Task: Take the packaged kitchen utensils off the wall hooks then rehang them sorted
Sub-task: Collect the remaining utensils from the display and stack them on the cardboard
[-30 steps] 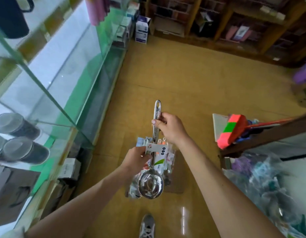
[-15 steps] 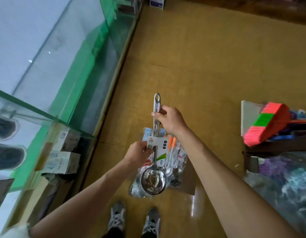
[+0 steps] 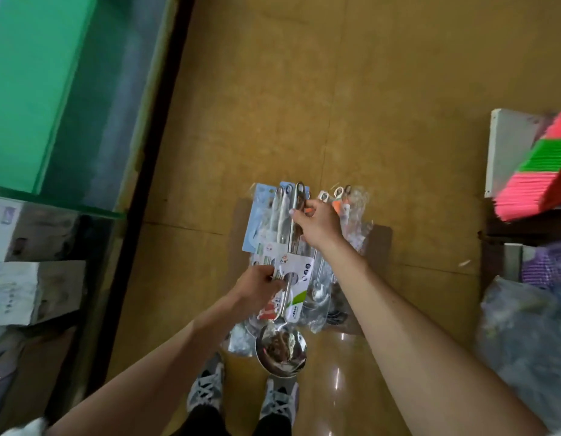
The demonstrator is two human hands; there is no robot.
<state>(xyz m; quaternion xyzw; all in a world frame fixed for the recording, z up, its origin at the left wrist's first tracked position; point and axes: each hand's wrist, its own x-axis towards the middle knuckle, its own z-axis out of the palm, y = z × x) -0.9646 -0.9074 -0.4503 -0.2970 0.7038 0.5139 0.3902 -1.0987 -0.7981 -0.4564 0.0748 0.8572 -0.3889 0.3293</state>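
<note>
Step in hand, as I read it: the gathering and sorting half. No wall hooks are in view; you are looking straight down at the floor point(image 3: 304, 89).

- The steel ladle point(image 3: 287, 291) is held lengthwise between both hands, bowl toward your shoes point(image 3: 206, 388), hang-hole end away from you.
- Right grip point(image 3: 316, 221): narrow, fingertips pinching the upper handle just below the hang hole.
- Left grip point(image 3: 260, 284): closed round the ladle's paper label card point(image 3: 299, 272) at mid-handle.
- Directly beneath lies the pile of packaged utensils point(image 3: 348, 215), fanned on a cardboard sheet point(image 3: 381, 243) on the floor. It holds orange-handled pieces and blue-backed cards; blur hides the finer kinds.
- Whether the ladle touches the pile or hangs just above it, I cannot tell.
- Surroundings: glass display case point(image 3: 68, 121) to your left, pink-and-green broom point(image 3: 534, 177) to your right.

Next move, my judgement: settle where the ladle belongs. If it joins the pile, lay it beside like items with all hang holes pointing the same way. If it goes to a hook, keep the hole clear of your fingers. Watch the slick plastic sleeves; they look likely to slide.
</note>
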